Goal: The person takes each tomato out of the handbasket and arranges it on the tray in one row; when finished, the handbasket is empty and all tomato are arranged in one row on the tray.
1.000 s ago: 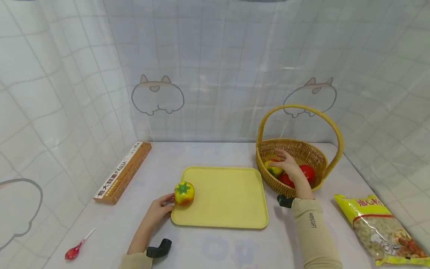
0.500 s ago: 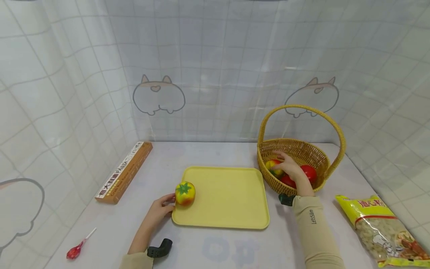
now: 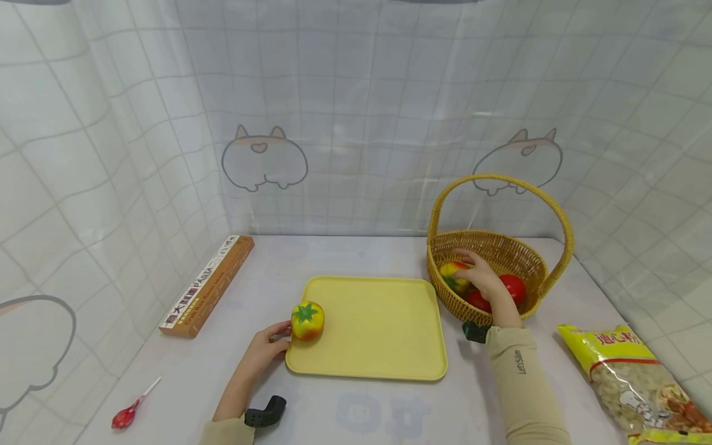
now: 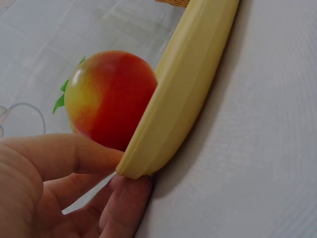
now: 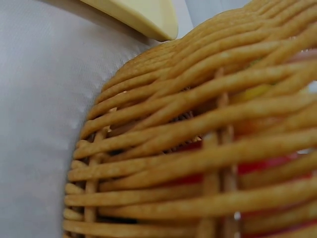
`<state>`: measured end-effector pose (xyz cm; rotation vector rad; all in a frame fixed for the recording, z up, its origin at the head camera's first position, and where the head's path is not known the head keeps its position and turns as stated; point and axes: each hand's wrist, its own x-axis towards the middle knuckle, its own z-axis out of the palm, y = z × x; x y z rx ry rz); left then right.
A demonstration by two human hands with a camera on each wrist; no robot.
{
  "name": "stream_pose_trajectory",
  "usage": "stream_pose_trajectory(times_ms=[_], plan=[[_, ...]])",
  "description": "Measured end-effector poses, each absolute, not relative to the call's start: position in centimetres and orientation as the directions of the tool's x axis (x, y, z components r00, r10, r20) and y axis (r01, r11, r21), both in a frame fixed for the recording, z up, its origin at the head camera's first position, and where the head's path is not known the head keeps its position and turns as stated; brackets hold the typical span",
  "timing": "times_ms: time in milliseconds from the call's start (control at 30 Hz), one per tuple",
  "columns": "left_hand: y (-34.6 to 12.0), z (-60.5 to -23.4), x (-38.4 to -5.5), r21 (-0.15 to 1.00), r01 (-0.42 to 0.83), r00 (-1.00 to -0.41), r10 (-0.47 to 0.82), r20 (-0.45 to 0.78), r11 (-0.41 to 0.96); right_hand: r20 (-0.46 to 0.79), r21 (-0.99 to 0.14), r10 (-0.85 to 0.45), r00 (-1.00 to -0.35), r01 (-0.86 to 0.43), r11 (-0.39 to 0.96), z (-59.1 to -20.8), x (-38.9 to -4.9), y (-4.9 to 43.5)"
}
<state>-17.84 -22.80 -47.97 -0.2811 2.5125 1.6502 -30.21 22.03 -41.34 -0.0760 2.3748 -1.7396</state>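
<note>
On the left side of the yellow tray (image 3: 384,327) sits a yellow-red toy tomato (image 3: 307,321) with a green leafy top. My left hand (image 3: 262,351) pinches the tray's left rim beside it; the left wrist view shows the rim (image 4: 171,109) between thumb and fingers. My right hand (image 3: 483,277) reaches into the wicker basket (image 3: 514,253), its fingers and thumb curved around a second yellow-red toy tomato (image 3: 453,281). Red round fruits (image 3: 513,288) lie beside that hand, partly hidden by it. Only the basket's woven wall (image 5: 198,148) fills most of the right wrist view; the hand is hidden there.
A long pasta box (image 3: 208,287) lies at the back left, and a red lollipop (image 3: 129,413) at the front left. A yellow-topped food bag (image 3: 634,380) lies at the right. The basket's tall handle (image 3: 503,178) arches above my right hand. A tiled-pattern curtain surrounds the table.
My right thumb and fingers have drawn closer around the toy tomato in the basket. The left hand, tray and tomato on it stay in place; the view shifts slightly.
</note>
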Motion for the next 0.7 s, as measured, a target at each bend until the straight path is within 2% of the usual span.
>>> stream_pose_trajectory(times_ms=[167,500,700], plan=[[-22.8,-48.1,-17.8,0.894,-0.219,-0.976,-0.088,-0.201,0.391,-0.085,-0.961,-0.128,-0.988,0.047,0.274,-41.5,-30.1,22.2],[-23.0,-48.2,-17.9,0.894,-0.211,-0.978,-0.083,-0.194,0.395,-0.111,-0.978,-0.071,-0.991,0.096,0.186,-40.9,-29.8,22.1],[-23.0,-48.2,-17.9,0.893,-0.213,-0.977,-0.084,-0.196,0.397,-0.046,-0.985,-0.078,-0.996,0.033,0.167,-40.4,-29.3,21.8]])
